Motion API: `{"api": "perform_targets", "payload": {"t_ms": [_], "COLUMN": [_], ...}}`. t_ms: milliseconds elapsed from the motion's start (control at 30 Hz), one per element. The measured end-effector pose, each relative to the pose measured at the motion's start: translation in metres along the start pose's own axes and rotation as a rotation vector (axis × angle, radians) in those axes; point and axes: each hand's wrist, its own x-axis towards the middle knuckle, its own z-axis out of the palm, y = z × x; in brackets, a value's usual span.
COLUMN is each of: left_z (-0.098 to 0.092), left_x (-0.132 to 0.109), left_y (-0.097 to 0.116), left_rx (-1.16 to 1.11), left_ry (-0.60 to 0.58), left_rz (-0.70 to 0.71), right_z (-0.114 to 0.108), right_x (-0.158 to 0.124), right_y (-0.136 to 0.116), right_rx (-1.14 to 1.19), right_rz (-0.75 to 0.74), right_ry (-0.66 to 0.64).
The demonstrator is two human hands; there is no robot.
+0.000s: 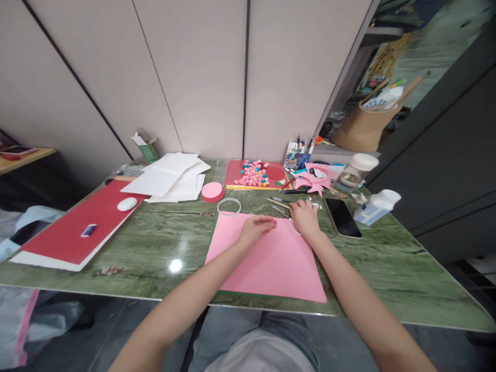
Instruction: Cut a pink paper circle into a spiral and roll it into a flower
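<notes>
My left hand [256,228] hovers over or rests on a pink sheet of paper [267,268], its fingers loosely bent and apart, with nothing visible in them. At the sheet's top right corner, my right hand [305,217] has its fingers curled down at the end of a thin wooden stick [278,203], perhaps a pencil or brush. What its fingertips hold is hidden. A thin grey tool [279,211] lies just left of that hand, and a white loop [293,226] shows beside its palm. Beyond the sheet's top left corner lies a pale ring [229,206].
Behind are a pink round piece [213,191], white sheets [163,175], small pink shapes [253,174] and pink cut scraps [313,178]. Rightward are a phone [343,217], a white bottle [376,206] and a clear jar [352,175]. A red board [73,222] lies left.
</notes>
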Motion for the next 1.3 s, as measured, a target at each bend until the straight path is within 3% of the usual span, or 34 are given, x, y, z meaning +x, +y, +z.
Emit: {"api": "perform_targets", "payload": {"t_ms": [167,333,500,600,667,967,1300], "left_z": [0.003,0.002,0.001,0.0,-0.001,-0.002,0.001], "left_x": [-0.002,-0.003,0.0,0.001,0.0,0.001,-0.001], "left_y": [0.003,0.004,0.003,0.003,0.004,0.001,0.001], "left_rx": [-0.107,-0.078,-0.036,-0.031,-0.018,-0.004,0.0], "left_ry": [-0.016,-0.008,0.07,0.084,0.083,0.073,0.066], "left_rz": [-0.048,-0.029,0.003,0.069,0.103,0.097,0.066], "right_z": [-0.003,-0.006,-0.023,-0.042,-0.053,-0.061,-0.062], "right_x": [-0.003,0.0,-0.007,-0.02,-0.028,-0.037,-0.038], "right_y": [-0.004,0.0,-0.007,-0.025,-0.036,-0.048,-0.051], "right_rx": [-0.036,0.108,0.672,1.102,1.21,0.988,0.92], "right_rz": [-0.02,0.016,0.156,0.125,0.086,-0.071,-0.23], "right_ry": [0.01,0.131,0.267,0.281,0.236,0.239,0.226]}}
